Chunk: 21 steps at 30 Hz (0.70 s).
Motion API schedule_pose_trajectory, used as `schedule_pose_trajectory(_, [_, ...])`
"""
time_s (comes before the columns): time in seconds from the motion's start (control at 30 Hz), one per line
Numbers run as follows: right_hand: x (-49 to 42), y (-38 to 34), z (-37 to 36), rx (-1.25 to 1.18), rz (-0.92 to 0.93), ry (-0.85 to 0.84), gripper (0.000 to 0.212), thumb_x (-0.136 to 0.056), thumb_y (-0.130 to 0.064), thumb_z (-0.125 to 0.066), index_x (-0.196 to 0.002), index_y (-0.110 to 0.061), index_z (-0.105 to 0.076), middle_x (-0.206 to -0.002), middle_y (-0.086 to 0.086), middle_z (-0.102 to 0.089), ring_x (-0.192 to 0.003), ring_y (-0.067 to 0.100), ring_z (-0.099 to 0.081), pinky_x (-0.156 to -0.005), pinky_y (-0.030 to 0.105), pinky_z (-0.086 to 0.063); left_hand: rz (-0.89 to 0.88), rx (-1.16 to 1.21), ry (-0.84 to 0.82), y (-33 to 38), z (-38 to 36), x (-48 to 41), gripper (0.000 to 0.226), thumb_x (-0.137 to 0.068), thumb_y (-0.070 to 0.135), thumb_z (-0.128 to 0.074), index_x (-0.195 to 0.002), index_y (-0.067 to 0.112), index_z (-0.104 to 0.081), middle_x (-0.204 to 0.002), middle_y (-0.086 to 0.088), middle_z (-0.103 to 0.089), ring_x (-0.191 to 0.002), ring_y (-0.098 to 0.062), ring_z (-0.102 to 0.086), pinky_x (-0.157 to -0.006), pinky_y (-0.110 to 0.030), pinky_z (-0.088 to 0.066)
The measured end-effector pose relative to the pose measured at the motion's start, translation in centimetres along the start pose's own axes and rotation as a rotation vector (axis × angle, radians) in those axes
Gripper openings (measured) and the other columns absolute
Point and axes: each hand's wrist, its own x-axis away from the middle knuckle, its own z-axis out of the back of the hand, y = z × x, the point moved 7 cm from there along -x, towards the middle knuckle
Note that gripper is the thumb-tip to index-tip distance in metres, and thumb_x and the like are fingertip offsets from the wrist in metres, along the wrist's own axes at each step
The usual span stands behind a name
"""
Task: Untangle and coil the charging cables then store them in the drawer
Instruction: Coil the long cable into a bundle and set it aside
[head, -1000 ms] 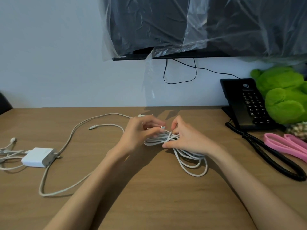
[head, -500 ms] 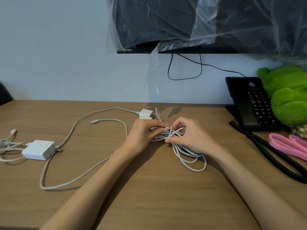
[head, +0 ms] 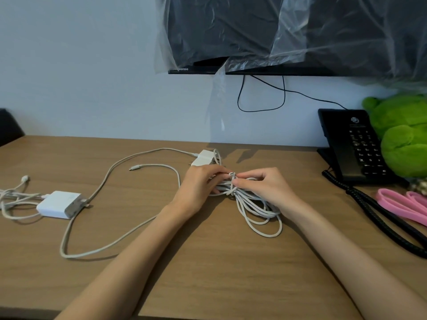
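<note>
Cable bundle point(head: 256, 210), one, left hand point(head: 199, 187), right hand point(head: 265, 189)

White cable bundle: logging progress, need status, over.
Left hand grips white cable bundle. Right hand pinches its wrapped end. Coiled, not yet stored. Loose charger cable trails close alongside, left.

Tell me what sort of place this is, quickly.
Probably a hotel room or a home desk: a wooden desk against a plain wall, a black corded phone, and a plastic-wrapped screen mounted above. The left hand and right hand grip the white cable bundle on it.
</note>
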Motion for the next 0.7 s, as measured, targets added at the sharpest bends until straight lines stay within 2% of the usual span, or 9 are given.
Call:
schedule_pose_trajectory(0.07, [-0.2, 0.2, -0.1, -0.007, -0.028, 0.003, 0.017, -0.074, -0.024, -0.081, -0.088, -0.028, -0.074, -0.085, -0.009, -0.074, -0.084, 0.004, -0.069, -0.079, 0.022, -0.053, 0.037, 0.039, 0.032, -0.1, 0.2, 0.0, 0.004, -0.090, 0.014, -0.062, -0.092, 0.012, -0.066, -0.086, 0.005, -0.067, -0.051, -0.012, -0.064, -0.058, -0.031, -0.056])
schedule_pose_trajectory(0.17, [-0.4, 0.3, -0.2, 0.015, -0.025, 0.020, 0.021, -0.077, -0.017, -0.075, -0.094, -0.028, -0.068, -0.090, -0.009, -0.073, -0.090, 0.006, -0.067, -0.082, 0.025, -0.052, 0.026, 0.049, 0.044, 0.1, 0.1, 0.1, 0.004, -0.089, 0.012, -0.063, -0.089, 0.008, -0.064, -0.087, 0.000, -0.068, -0.050, -0.011, -0.063, -0.054, -0.026, -0.054])
schedule_pose_trajectory(0.3, [-0.7, -0.4, -0.5, 0.091, 0.090, 0.006, 0.022, -0.082, -0.019, -0.070, -0.084, -0.041, -0.070, -0.088, -0.012, -0.072, -0.089, 0.003, -0.066, -0.087, 0.029, -0.053, 0.007, 0.057, 0.045, 0.1, 0.2, 0.2, 0.007, -0.089, 0.010, -0.063, -0.091, 0.004, -0.064, -0.087, 0.001, -0.068, -0.051, -0.011, -0.064, -0.054, -0.025, -0.054])
schedule_pose_trajectory(0.5, [-0.8, -0.9, -0.5, 0.201, 0.185, 0.014, 0.011, -0.083, -0.021, -0.069, -0.082, -0.032, -0.069, -0.083, -0.009, -0.071, -0.078, 0.011, -0.064, -0.079, 0.039, -0.053, -0.014, 0.088, 0.057, 0.3, 0.4, 0.4, 0.004, -0.088, 0.006, -0.063, -0.090, 0.004, -0.064, -0.086, -0.006, -0.069, -0.056, -0.001, -0.063, -0.050, -0.015, -0.050])
schedule_pose_trajectory(0.57, [-0.8, -0.9, -0.4, 0.199, 0.217, 0.054, 0.011, -0.083, -0.021, -0.070, -0.082, -0.031, -0.069, -0.082, -0.009, -0.070, -0.077, 0.010, -0.064, -0.075, 0.036, -0.054, -0.037, 0.042, 0.051, 0.2, 0.5, 0.3, 0.002, -0.089, 0.010, -0.064, -0.089, 0.009, -0.065, -0.084, -0.003, -0.070, -0.054, -0.007, -0.063, -0.049, -0.020, -0.052])
schedule_pose_trajectory(0.63, [-0.6, -0.8, -0.1, 0.177, 0.234, 0.126, 0.010, -0.081, -0.020, -0.074, -0.080, -0.030, -0.072, -0.079, -0.011, -0.071, -0.074, 0.002, -0.063, -0.070, 0.025, -0.052, -0.101, -0.057, 0.055, 0.2, 0.6, 0.2, 0.003, -0.088, 0.016, -0.065, -0.090, 0.013, -0.065, -0.082, 0.002, -0.069, -0.055, -0.010, -0.062, -0.050, -0.026, -0.053])
schedule_pose_trajectory(0.7, [-0.3, -0.8, 0.1, 0.141, 0.231, 0.184, 0.012, -0.078, -0.018, -0.077, -0.078, -0.029, -0.075, -0.076, -0.013, -0.072, -0.071, -0.001, -0.064, -0.066, 0.019, -0.050, -0.167, -0.171, 0.058, 0.4, 0.6, 0.1, 0.006, -0.087, 0.020, -0.066, -0.091, 0.016, -0.067, -0.082, 0.006, -0.070, -0.065, -0.010, -0.065, -0.056, -0.031, -0.054])
